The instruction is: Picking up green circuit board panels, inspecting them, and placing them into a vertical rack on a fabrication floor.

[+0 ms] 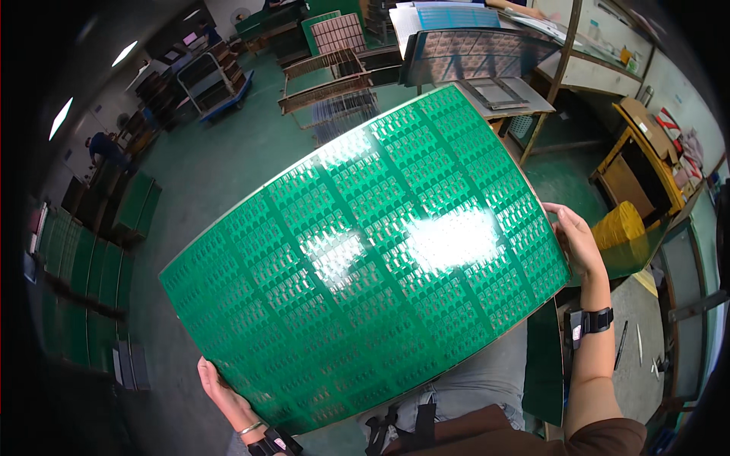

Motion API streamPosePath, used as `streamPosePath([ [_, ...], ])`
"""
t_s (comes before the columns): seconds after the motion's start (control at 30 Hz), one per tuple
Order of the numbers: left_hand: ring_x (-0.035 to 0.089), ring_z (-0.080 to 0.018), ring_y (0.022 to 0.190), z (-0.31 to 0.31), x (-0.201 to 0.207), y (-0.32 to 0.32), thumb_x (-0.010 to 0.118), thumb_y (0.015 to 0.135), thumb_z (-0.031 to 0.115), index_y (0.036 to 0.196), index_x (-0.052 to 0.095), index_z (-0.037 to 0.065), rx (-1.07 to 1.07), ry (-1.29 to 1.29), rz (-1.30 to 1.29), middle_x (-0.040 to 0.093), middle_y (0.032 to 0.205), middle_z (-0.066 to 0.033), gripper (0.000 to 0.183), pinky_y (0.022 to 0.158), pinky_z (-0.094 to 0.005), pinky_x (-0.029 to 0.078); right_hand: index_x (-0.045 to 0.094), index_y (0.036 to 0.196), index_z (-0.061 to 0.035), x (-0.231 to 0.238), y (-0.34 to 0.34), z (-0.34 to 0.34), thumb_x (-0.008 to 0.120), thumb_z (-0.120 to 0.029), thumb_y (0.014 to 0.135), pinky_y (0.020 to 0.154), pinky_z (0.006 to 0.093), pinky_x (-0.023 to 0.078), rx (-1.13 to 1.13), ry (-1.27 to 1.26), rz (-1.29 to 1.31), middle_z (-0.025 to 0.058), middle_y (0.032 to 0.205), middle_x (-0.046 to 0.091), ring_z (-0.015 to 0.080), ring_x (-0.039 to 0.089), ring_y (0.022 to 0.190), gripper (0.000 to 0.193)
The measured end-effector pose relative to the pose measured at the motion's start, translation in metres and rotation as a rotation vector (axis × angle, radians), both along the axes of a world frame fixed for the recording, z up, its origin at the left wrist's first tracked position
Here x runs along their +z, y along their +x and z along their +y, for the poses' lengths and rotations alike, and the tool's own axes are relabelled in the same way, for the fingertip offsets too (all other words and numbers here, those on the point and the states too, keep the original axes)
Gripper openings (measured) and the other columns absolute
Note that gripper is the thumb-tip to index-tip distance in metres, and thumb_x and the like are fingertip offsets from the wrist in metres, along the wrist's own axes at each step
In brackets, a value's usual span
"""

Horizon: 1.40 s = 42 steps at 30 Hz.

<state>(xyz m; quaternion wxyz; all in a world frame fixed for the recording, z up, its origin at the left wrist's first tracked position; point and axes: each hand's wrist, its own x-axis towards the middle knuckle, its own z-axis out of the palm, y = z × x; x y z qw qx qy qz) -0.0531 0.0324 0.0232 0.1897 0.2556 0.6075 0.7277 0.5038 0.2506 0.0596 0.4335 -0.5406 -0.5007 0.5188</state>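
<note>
A large green circuit board panel (380, 304) fills the middle of the head view, tilted with its right end higher. Rows of small repeated circuit patterns cover it, and bright light glares off its face. My left hand (224, 391) grips the panel's lower left edge, its fingers partly hidden behind the board. At the right edge, my right hand (576, 239) is closed on the same panel, thumb and fingers around the border. Both wrists wear dark bands. My lap shows below the panel.
Ahead stand metal racks (327, 80) and a bench with a flat frame (494, 93). A yellow roll (623, 228) and a yellow cart (646, 163) are at right. Green panels (84, 266) are stacked at left, near a blue trolley (226, 99). A co-worker (109, 147) bends over at far left.
</note>
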Motion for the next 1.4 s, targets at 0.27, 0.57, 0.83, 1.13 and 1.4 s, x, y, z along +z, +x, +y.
streamPosePath([
  [0.27, 0.053, -0.0115, 0.091, 0.000, 0.014, 0.002, 0.045, 0.093, 0.021, 0.108, 0.051, -0.001, 0.019, 0.067, 0.058, 0.057, 0.100, -0.0058, 0.028, 0.081, -0.0251, 0.043, 0.052, 0.115, -0.0013, -0.015, 0.008, 0.009, 0.050, -0.021, 0.091, 0.073, 0.0186, 0.041, -0.010, 0.145, -0.011, -0.0003, 0.092, 0.060, 0.0057, 0.053, 0.079, 0.031],
  [0.57, 0.052, -0.0145, 0.099, 0.014, 0.029, 0.007, 0.046, 0.093, 0.018, 0.115, 0.046, 0.003, 0.001, 0.376, 0.042, 0.053, 0.110, -0.0066, 0.027, 0.093, -0.0334, 0.039, 0.052, 0.108, -0.0095, -0.022, 0.015, 0.026, 0.055, -0.015, 0.088, 0.074, 0.0199, 0.040, -0.072, 0.272, 0.399, -0.0056, 0.092, 0.056, 0.0049, 0.051, 0.081, 0.021],
  [0.83, 0.049, -0.0152, 0.108, 0.020, -0.007, -0.069, 0.041, 0.094, 0.020, 0.121, 0.042, 0.004, -0.879, 0.458, -0.344, 0.049, 0.121, -0.0083, 0.032, 0.097, -0.0333, 0.037, 0.049, 0.115, -0.0054, -0.018, -0.002, 0.043, 0.045, -0.024, 0.092, 0.091, 0.0299, 0.040, -0.300, 0.484, 0.218, 0.0091, 0.120, 0.053, 0.0157, 0.050, 0.108, 0.030],
  [1.13, 0.046, -0.0204, 0.114, 0.075, 0.004, -0.025, 0.039, 0.094, 0.028, 0.128, 0.037, 0.005, -0.805, 0.354, -0.353, 0.045, 0.128, -0.0094, 0.041, 0.096, -0.0360, 0.038, 0.046, 0.121, -0.0035, 0.024, -0.042, -0.007, 0.043, -0.028, 0.092, 0.086, 0.0322, 0.045, 0.117, -0.003, 0.919, 0.0104, 0.117, 0.053, 0.0191, 0.055, 0.101, 0.038],
  [1.4, 0.042, -0.0244, 0.118, 0.024, -0.036, 0.047, 0.038, 0.094, 0.034, 0.134, 0.033, 0.007, -0.734, 0.305, -0.315, 0.041, 0.133, -0.0102, 0.049, 0.094, -0.0381, 0.039, 0.047, 0.119, 0.0009, -0.037, -0.060, 0.005, 0.048, -0.021, 0.091, 0.079, 0.0311, 0.049, 0.074, -0.041, 0.870, 0.0105, 0.110, 0.058, 0.0182, 0.059, 0.093, 0.036],
])
